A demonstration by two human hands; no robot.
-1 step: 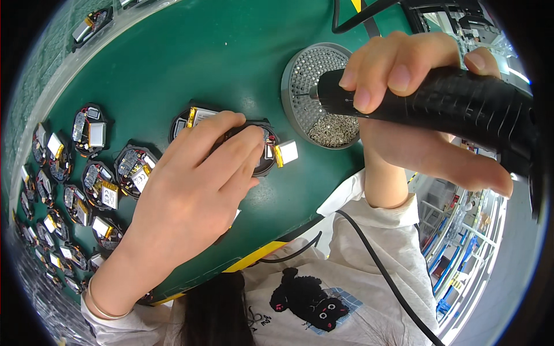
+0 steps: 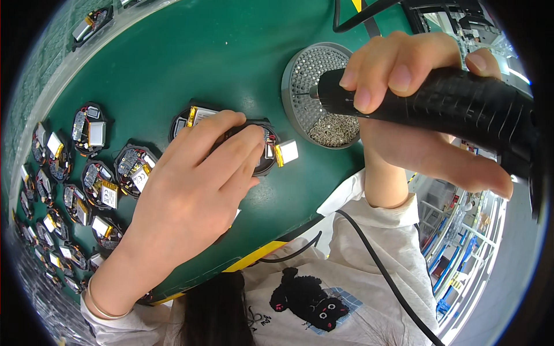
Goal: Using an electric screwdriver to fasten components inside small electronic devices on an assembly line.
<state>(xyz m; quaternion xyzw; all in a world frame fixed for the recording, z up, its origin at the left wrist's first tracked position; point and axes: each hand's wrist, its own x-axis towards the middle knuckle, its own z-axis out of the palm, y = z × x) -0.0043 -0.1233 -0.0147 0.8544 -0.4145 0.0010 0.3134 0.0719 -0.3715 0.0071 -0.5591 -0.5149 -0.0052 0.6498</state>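
Note:
My right hand (image 2: 407,63) is wrapped round a black electric screwdriver (image 2: 461,101), held nearly level. Its front end reaches over a round grey tray (image 2: 287,95) with a perforated plate; small loose screws (image 2: 334,130) lie heaped in the tray's near part. On the green table, my left hand (image 2: 190,181) grips a round black housing (image 2: 266,168) with its fingers over the top. Wires and a silver battery (image 2: 288,152) with yellow tape stick out at its right side. Another open housing (image 2: 178,126) sits just behind the left hand, partly covered by it.
Several similar housings (image 2: 99,184) with circuit boards and batteries spread over the left of the table. One more housing (image 2: 92,27) lies beyond the table's raised far-left edge. A black cable (image 2: 386,277) hangs across my right side. Shelving (image 2: 461,254) stands at the right.

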